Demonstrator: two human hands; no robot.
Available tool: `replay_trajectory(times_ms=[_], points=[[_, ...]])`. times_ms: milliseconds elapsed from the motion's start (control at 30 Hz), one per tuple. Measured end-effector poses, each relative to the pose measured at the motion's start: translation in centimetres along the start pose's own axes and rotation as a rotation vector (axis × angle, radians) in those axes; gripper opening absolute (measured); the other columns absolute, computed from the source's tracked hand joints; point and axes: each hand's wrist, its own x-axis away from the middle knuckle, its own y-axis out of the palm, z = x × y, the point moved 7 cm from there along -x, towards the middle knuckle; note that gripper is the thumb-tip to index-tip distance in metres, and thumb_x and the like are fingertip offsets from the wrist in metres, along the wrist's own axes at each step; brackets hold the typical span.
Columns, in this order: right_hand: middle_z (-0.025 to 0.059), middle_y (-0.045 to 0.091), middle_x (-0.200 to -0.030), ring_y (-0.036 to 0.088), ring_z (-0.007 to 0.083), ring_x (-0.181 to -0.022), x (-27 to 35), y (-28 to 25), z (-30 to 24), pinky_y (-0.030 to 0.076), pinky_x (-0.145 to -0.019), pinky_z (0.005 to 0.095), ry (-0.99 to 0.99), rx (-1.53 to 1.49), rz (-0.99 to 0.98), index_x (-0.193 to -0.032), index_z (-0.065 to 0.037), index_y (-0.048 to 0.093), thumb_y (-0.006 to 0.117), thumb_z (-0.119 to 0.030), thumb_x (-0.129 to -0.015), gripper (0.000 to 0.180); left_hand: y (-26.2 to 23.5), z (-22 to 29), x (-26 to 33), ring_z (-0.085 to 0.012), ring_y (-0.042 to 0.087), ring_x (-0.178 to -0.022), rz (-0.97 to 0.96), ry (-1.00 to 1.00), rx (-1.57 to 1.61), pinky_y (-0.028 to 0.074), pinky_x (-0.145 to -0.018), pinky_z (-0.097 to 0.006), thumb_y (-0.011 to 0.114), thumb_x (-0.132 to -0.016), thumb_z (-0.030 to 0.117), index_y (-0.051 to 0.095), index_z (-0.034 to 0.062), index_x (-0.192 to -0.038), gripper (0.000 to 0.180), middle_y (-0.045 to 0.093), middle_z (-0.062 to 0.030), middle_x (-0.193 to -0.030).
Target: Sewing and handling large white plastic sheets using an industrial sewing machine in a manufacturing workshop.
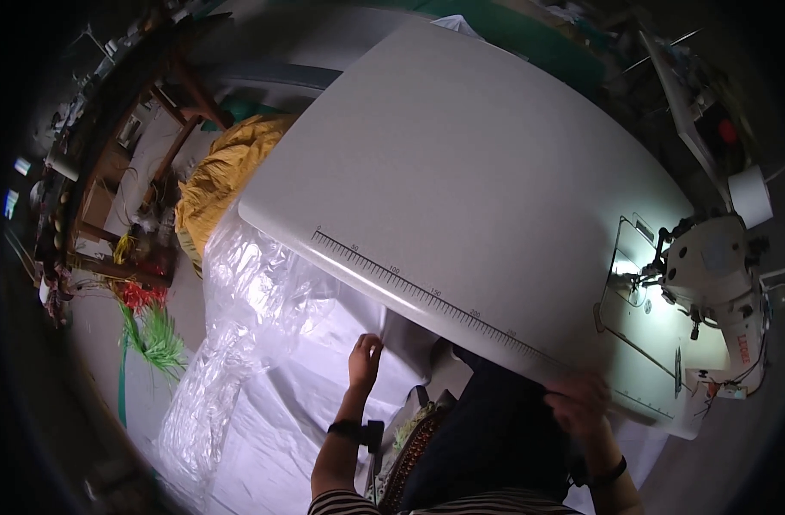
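Head view: the person sits at a pale sewing table (pixel 478 163), whose near edge slants down from left to right and carries a dark ruler scale (pixel 427 292). The left hand (pixel 365 359) is raised below that edge, over a white cloth (pixel 276 438) that hangs and spreads under the table to the left of the person's dark-clothed lap (pixel 487 438). Its fingers are bent inward with the tips close together; whether they pinch a bit of the cloth cannot be told. The right hand (pixel 578 403) is at the table's near edge, past the lower right end of the scale, and is blurred, so whether its fingers are spread or pressed together cannot be told, nor whether they hold anything. Crumpled clear plastic (pixel 242 283) lies along the left part of the white cloth, just below the table's left corner, with a mustard-yellow fabric bundle (pixel 233 163) behind it. On the table's right side stands a white sewing machine (pixel 710 257), its lamp lighting the needle area, well apart from the left hand. Green strands (pixel 156 339) lie farther left.
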Motion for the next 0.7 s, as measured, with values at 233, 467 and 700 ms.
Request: replay_trajectory(times_ms=[233, 467, 700], points=[[0.0217, 0.053, -0.135, 0.051, 0.0345, -0.129, 2.4, 18.3, -0.9, 0.043, -0.107, 0.0412, 0.457, -0.580, -0.297, -0.134, 0.001, 0.049, 0.073, -0.034, -0.088, 0.063, -7.6, 4.5, 9.0, -0.0096, 0.052, -0.089, -0.068, -0.309, 1.029, 0.043, -0.088, -0.024, 0.059, -0.094, -0.003, 0.053, 0.0083, -0.099, 0.014, 0.052, 0.0024, -0.093], [0.0111, 0.064, -0.120, 0.059, 0.0207, -0.110, -0.1, 26.6, -1.9, 0.047, -0.094, 0.0341, 0.668, -1.316, -0.358, -0.130, -0.002, 0.055, 0.073, -0.036, -0.090, 0.056, -13.4, 13.2, 13.3, -0.0129, 0.058, -0.092, -0.175, -0.294, 1.238, 0.047, -0.086, -0.029, 0.061, -0.096, 0.004, 0.053, 0.0089, -0.102, 0.011, 0.061, -0.0015, -0.096], [0.0160, 0.068, -0.081, 0.065, 0.0219, -0.066, -4.0, 15.3, -5.2, 0.051, -0.065, 0.0331, 0.497, -0.878, -0.236, -0.098, 0.000, 0.068, 0.076, -0.027, -0.085, 0.031, -18.9, 17.8, 14.7, -0.0191, 0.058, -0.107, 0.378, -0.304, 0.291, 0.051, -0.084, -0.031, 0.061, -0.092, 0.004, 0.052, 0.0016, -0.112, 0.022, 0.059, -0.0132, -0.117]])
